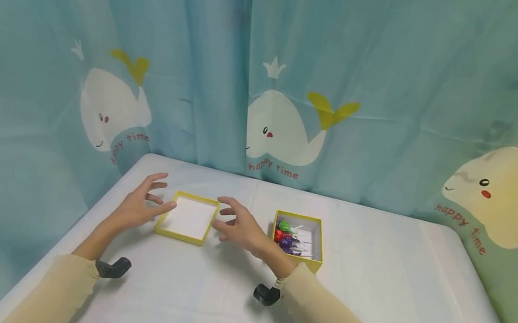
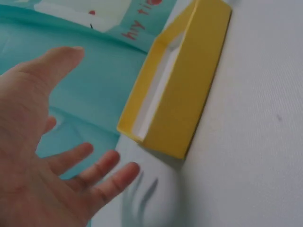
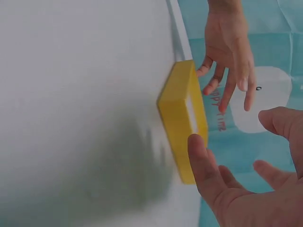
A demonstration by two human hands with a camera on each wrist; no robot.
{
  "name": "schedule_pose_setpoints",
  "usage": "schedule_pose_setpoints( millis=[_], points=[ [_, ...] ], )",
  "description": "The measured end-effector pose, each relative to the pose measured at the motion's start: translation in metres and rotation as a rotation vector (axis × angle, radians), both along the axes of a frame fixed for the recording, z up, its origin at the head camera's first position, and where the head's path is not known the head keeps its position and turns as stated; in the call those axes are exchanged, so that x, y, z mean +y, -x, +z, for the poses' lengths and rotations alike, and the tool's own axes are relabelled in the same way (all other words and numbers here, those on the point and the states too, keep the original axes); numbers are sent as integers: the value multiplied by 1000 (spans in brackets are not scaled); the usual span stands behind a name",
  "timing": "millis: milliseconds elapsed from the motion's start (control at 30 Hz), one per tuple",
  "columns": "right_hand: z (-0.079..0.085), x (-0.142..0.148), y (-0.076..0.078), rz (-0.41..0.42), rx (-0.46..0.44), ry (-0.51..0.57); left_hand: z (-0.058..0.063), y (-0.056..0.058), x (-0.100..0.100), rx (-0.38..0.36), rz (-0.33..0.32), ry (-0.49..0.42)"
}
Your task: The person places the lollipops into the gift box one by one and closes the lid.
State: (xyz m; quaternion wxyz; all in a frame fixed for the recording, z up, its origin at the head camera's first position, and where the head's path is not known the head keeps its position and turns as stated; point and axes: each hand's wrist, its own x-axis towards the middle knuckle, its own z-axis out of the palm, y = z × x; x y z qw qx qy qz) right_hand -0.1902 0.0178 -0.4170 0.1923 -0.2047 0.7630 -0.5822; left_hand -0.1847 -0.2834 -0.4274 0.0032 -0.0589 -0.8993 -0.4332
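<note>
A shallow yellow box lid with a white inside lies hollow side up on the white table. Just left of it hovers my left hand, fingers spread and holding nothing; the left wrist view shows a gap between that hand and the lid's yellow side. My right hand hangs at the lid's right edge with loosely bent fingers and nothing in them. Beyond my right wrist stands a yellow box, with several wrapped lollipops in green, red and purple inside, their white sticks pointing right.
A blue-green curtain printed with white whales hangs behind the table and along its sides. The white tabletop stretches to the right and toward me. Black wrist devices sit at both cuffs.
</note>
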Motion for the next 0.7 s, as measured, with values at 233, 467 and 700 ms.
schedule_pose_setpoints(
  millis=[233,467,700],
  points=[
    [-12,-10,1,-76,-90,54,-9,8,2,-92,-30,-12],
    [-18,-20,1,-172,-160,61,-10,16,4,-183,16,49],
    [-23,-26,2,-193,-236,113,-5,16,9,-229,-23,168]
  ],
)
